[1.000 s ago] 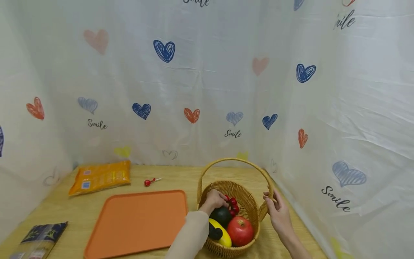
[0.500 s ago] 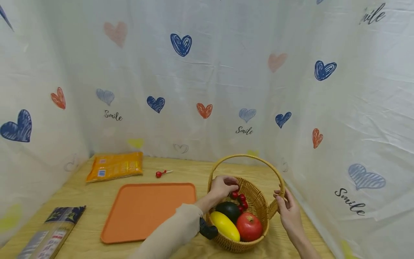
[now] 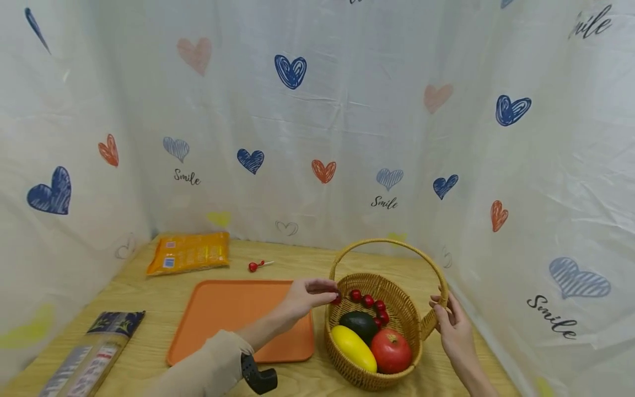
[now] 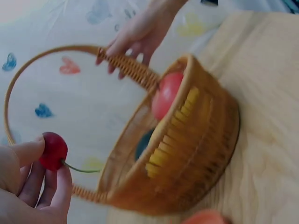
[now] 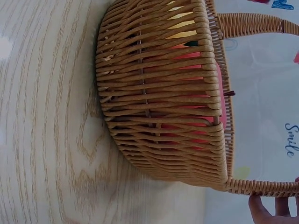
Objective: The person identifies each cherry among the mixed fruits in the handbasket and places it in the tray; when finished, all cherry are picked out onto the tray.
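A wicker basket (image 3: 404, 309) stands on the table, holding a yellow mango-like fruit (image 3: 353, 348), a dark green avocado (image 3: 358, 325), a red pomegranate (image 3: 391, 351) and several red cherries (image 3: 367, 301). Over the basket's left rim in the head view is my left hand (image 3: 302, 300). Its thumb and fingertips pinch a single cherry (image 4: 54, 150), whose green stem points toward the basket in the left wrist view. My right hand (image 3: 456, 333) grips the right foot of the basket's arched handle (image 3: 392, 242), fingers partly hidden behind it.
Left of the basket lies an orange tray (image 3: 218, 325), partly under my left forearm. Behind it are an orange snack bag (image 3: 190, 253) and a red lollipop-like item (image 3: 254, 267). A clear packet with a dark blue top (image 3: 99, 353) lies front left. Printed curtains enclose the table.
My left hand has risen out of the basket and moved left to its rim, bringing a cherry along. My right hand stays on the handle. The head view has turned slightly left.
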Demonstrator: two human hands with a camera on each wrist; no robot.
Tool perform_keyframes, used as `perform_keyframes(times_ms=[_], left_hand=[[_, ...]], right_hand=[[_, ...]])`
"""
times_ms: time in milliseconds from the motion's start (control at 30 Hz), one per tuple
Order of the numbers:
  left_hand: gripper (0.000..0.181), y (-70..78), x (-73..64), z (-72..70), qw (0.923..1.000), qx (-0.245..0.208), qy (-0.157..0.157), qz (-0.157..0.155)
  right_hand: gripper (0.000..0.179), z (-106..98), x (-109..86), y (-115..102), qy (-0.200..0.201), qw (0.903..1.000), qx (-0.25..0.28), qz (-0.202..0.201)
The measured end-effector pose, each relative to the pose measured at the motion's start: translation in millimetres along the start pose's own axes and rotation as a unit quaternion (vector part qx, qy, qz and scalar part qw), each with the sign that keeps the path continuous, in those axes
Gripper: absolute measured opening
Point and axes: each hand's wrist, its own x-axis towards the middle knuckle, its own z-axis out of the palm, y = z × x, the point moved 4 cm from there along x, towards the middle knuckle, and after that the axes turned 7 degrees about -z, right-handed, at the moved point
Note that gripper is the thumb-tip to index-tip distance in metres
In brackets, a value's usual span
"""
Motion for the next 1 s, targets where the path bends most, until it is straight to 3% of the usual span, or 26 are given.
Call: perform_keyframes(times_ms=[133, 300, 400, 533, 733, 900, 1000], left_hand=[[0.039, -3.6, 1.4, -33.5, 0.9996, -0.002, 0.027, -0.002], [0.033, -15.2, 8.9, -73.3, 0.9931, 0.000, 0.114, -0.028], [0.029, -21.2, 12.8, -89.6, 0.9868, 0.007, 0.159, -0.032], [0.027, -28.4, 17.1, -100.2, 0.9813, 0.019, 0.188, -0.037], [0.029, -48.5, 27.8, -107.1, 0.9770, 0.074, 0.195, -0.043], [0.026, -69.7, 33.9, -117.2, 0.9562, 0.161, 0.234, -0.070], [0.023, -73.9, 36.7, -118.2, 0.9472, 0.199, 0.244, -0.061]], right_hand=[[0.046, -1.2, 1.2, -0.4, -0.005, 1.0000, -0.006, -0.001], [0.047, -0.3, 2.0, 1.6, -0.006, 1.0000, -0.001, 0.006], [0.047, -0.3, 2.0, 2.4, -0.005, 1.0000, 0.002, 0.004], [0.048, -0.2, 1.5, 1.9, -0.004, 1.0000, 0.003, 0.004], [0.046, 1.6, 0.9, 0.1, -0.001, 0.9999, 0.010, 0.003], [0.046, 6.0, 3.6, -1.8, -0.002, 0.9997, 0.023, 0.001], [0.046, 6.3, 7.5, -3.6, 0.002, 0.9996, 0.024, -0.015]])
